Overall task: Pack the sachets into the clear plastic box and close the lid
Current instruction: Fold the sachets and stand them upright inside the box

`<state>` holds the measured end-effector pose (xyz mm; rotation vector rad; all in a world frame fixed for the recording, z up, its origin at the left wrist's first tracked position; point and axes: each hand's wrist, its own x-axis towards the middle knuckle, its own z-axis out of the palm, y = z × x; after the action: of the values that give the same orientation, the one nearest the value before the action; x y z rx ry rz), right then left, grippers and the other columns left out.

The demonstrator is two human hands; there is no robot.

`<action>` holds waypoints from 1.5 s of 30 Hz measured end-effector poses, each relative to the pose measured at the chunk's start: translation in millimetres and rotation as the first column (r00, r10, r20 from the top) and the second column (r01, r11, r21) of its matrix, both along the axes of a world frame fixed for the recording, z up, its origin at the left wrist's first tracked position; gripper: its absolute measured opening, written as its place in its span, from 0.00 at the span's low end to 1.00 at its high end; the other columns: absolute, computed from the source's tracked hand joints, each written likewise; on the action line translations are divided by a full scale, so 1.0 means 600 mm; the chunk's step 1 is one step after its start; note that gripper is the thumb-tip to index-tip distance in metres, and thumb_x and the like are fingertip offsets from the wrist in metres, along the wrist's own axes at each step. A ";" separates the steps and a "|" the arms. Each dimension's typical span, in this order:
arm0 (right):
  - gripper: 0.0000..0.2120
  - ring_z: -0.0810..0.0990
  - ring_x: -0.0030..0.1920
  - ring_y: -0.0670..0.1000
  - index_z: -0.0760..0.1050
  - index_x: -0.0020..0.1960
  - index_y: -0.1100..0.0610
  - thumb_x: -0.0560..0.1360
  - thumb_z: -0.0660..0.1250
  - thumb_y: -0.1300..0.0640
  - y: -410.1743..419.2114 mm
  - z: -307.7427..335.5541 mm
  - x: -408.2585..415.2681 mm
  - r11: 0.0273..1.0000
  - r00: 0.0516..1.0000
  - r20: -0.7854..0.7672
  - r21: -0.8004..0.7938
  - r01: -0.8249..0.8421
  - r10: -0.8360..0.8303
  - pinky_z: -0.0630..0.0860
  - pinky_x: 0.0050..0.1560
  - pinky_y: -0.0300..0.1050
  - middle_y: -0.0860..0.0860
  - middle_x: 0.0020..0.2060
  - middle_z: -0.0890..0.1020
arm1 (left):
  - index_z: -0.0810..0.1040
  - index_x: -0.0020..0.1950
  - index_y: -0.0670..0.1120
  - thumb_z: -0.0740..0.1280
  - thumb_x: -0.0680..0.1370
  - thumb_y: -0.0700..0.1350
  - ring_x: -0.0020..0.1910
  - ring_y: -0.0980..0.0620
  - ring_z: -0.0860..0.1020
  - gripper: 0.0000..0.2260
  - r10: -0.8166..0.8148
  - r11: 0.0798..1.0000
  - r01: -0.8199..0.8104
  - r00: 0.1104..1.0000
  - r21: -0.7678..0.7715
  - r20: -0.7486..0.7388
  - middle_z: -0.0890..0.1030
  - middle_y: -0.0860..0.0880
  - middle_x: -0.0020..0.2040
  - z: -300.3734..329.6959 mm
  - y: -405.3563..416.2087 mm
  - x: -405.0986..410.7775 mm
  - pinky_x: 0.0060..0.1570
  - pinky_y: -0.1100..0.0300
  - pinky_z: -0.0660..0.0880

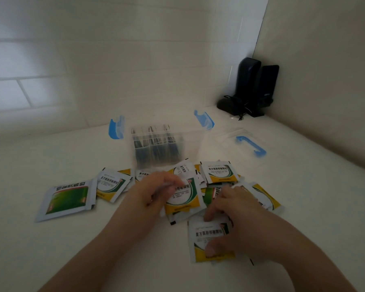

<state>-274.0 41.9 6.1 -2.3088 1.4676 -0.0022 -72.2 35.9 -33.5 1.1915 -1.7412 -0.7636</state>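
Several white, yellow and green sachets lie scattered on the white table (pixel 51 260) in front of a clear plastic box (pixel 190 142) with blue side latches. The box stands open and holds dark upright items. Its clear lid (pixel 240 144) with a blue handle lies flat to the right of it. My left hand (pixel 154 192) pinches the top edge of a sachet (pixel 183 199) in the middle of the pile. My right hand (pixel 234 224) grips the nearest sachet (pixel 204 234) between thumb and fingers. A larger green sachet (pixel 66 200) lies apart at the left.
A pair of black speakers (pixel 253 87) with cables stands in the back right corner against the wall. White tiled walls (pixel 72 60) close off the back and right sides of the table.
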 end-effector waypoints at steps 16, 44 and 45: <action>0.16 0.77 0.43 0.38 0.71 0.41 0.40 0.66 0.73 0.59 0.007 -0.017 0.034 0.961 0.723 0.690 -0.179 0.210 -0.029 0.73 0.40 0.27 0.42 0.35 0.78 | 0.77 0.51 0.57 0.59 0.70 0.59 0.48 0.52 0.78 0.14 -0.254 0.965 0.257 0.966 0.055 -0.053 0.79 0.52 0.48 0.011 0.008 -0.019 0.49 0.57 0.76; 0.11 0.79 0.40 0.50 0.81 0.50 0.56 0.73 0.63 0.55 -0.022 -0.026 0.022 0.646 0.877 0.480 -0.680 0.346 0.035 0.75 0.44 0.42 0.51 0.41 0.84 | 0.77 0.41 0.68 0.56 0.75 0.57 0.46 0.75 0.73 0.11 0.044 0.996 -0.042 0.999 0.083 -0.026 0.79 0.65 0.45 0.010 0.004 -0.010 0.40 0.83 0.65; 0.13 0.79 0.42 0.50 0.81 0.50 0.55 0.73 0.61 0.53 -0.014 -0.030 0.035 0.676 0.898 0.430 -0.689 0.261 0.092 0.76 0.45 0.41 0.51 0.42 0.84 | 0.77 0.38 0.71 0.54 0.73 0.58 0.44 0.78 0.72 0.13 0.064 0.993 -0.053 0.992 0.102 -0.110 0.79 0.71 0.41 0.017 0.009 -0.015 0.38 0.85 0.65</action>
<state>-253.1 33.5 -11.7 -2.5387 1.4836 -1.2950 -81.0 41.1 -23.5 1.2360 -1.5847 -0.8736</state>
